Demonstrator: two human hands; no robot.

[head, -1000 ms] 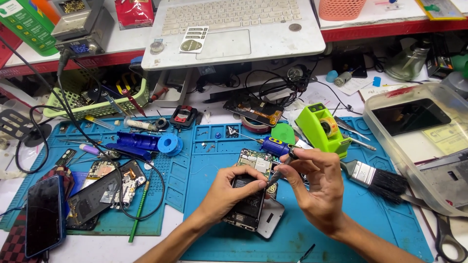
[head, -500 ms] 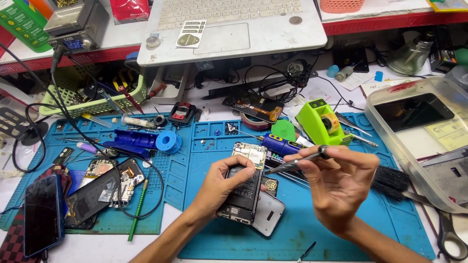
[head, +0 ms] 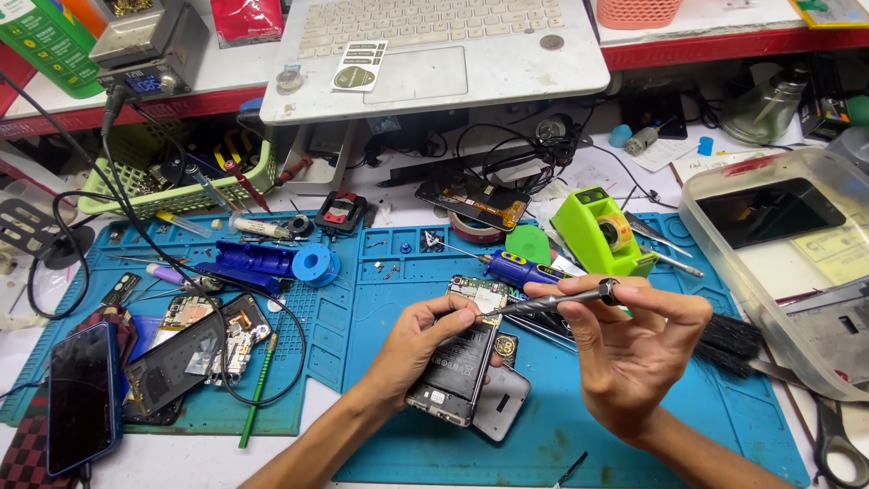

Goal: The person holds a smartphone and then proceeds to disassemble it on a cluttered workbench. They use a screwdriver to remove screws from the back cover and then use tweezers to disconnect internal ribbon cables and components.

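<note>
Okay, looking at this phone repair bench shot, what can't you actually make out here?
All in the head view:
- Tip of the screwdriver in the right hand: too small to tell which screw it meets.
- Lower side of the opened phone: covered by the left hand.
- Scissors: cut off by the right edge.
- Loose screws on the blue mat: too small to count.

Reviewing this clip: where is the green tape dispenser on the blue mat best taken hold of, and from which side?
Probably from above, across the two flat side walls of the green tape dispenser. It stands upright, its sides look broad and parallel, and the top is uncovered. The right hand with the screwdriver sits just in front, and tweezers lie by its base, so a low frontal approach looks crowded.
</note>
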